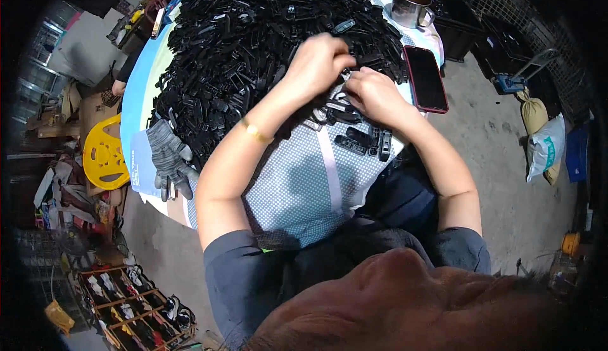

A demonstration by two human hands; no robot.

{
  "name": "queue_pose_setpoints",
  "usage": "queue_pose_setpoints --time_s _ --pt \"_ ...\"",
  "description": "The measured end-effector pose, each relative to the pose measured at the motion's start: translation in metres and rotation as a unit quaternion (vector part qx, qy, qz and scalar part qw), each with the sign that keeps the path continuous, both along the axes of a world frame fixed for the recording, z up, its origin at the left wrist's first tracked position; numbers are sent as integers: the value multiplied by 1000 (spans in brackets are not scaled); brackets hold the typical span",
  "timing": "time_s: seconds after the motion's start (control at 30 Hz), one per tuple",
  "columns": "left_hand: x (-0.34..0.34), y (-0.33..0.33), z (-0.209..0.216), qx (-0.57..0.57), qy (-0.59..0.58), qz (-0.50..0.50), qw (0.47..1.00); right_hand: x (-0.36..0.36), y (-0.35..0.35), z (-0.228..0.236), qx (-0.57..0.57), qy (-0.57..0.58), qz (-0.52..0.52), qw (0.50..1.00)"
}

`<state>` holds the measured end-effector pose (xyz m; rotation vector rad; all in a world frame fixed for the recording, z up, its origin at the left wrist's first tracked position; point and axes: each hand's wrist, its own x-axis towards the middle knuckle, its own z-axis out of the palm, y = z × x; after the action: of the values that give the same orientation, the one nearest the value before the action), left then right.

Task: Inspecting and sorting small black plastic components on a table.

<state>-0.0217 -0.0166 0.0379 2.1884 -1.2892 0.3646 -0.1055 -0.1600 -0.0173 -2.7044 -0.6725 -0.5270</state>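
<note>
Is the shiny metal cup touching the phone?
Apart. The head view shows a strip of pale table cover between the metal cup and the top end of the phone.

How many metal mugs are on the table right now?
1: the metal mug stands at the far right, beyond the red-edged phone. No other shows, though the heap of black parts could hide one.

The bare left hand [316, 64], knuckles up and fingers [342, 61] curled, sits just beside the bare right hand [378, 96], likewise curled; both bare forearms [237, 154] converge from outward-bent elbows [218, 204]
</note>
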Motion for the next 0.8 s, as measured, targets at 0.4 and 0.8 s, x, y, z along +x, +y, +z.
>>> queue_pose_setpoints --time_s 0.4,0.8 --pt "60 -44 -20 -42 -111 80 990 2 -22 8 421 102 -73 898" --pt "-21 19 -13 -114 395 1 911 2 1 15 617 75 -9 784"
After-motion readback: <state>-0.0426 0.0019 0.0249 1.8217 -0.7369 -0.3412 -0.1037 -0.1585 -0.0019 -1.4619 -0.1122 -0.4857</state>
